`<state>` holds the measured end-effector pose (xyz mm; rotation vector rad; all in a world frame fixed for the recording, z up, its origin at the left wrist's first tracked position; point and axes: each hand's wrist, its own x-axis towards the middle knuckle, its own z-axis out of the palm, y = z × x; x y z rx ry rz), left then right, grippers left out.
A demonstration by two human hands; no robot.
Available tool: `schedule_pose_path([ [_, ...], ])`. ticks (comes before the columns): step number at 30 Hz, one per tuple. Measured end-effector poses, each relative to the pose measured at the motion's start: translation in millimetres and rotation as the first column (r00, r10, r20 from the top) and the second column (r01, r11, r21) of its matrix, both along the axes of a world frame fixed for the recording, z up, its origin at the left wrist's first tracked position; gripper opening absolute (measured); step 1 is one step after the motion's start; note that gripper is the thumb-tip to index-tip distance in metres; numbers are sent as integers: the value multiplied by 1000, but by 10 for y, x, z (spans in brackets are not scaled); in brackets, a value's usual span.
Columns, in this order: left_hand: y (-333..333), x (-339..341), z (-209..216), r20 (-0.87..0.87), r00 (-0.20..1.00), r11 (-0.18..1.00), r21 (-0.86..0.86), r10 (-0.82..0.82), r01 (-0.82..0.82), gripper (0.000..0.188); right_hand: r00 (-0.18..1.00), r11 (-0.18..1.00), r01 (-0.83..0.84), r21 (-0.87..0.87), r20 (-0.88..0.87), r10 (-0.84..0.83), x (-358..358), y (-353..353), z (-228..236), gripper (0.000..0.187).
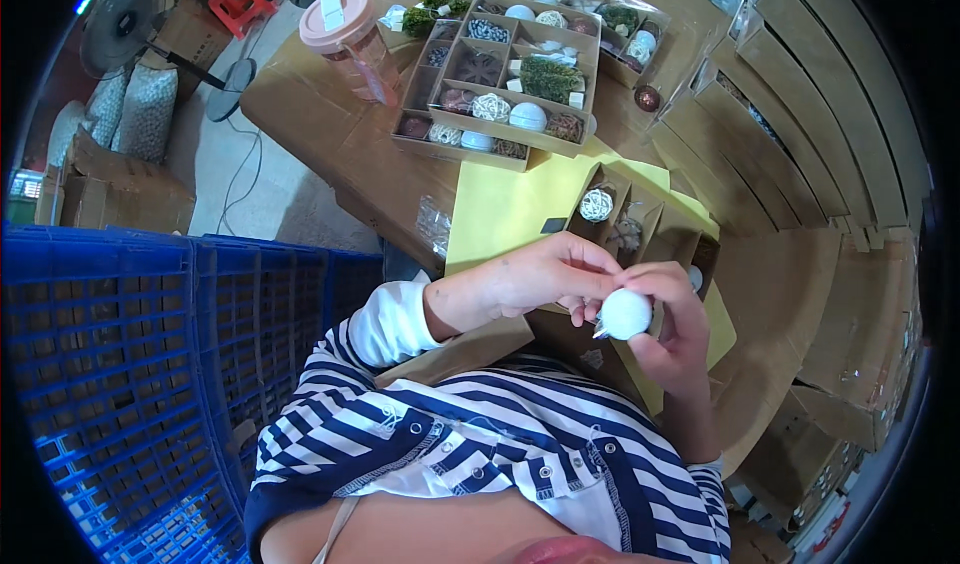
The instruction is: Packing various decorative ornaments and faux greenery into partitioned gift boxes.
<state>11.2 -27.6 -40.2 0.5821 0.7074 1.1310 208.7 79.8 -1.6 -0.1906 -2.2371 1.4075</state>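
evidently, the right hand (682, 339) pinches a white ball (627, 314) between thumb and fingers, near a divided box (672, 226). the left hand (545, 272) bunches its fingertips at the ball's upper edge; what they grip, i cannot tell. 1 woven ball (596, 205) sits in a compartment.

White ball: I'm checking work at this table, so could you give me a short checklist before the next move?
1. White ball held: ok, between the right hand's thumb and fingers.
2. Left hand free: cannot tell; its fingertips are close beside the ball, their grip unclear.
3. Divided box open: ok, a woven ball shows inside.
4. All its compartments in sight: not ok, the hands partly cover it.
5. Jar covered: ok, its pink lid is on.
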Motion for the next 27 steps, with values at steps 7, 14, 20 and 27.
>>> schedule_pose_path([
  [7,11,-41,16,19,995,994,-54,97,-96,31,976,906,209,368,-18,-218,-133,-71,111,48],
  [14,4,-82,21,-234,944,955,237,232,-176,37,962,777,261,572,-89,-258,-307,-50,31,47],
  [20,-79,-153,107,-666,503,823,537,550,-189,28,956,889,280,362,-19,-293,-408,-30,-73,42],
  [27,-115,-291,55,-857,230,887,441,462,-137,44,919,952,229,203,278,-281,-521,-2,-221,42],
])
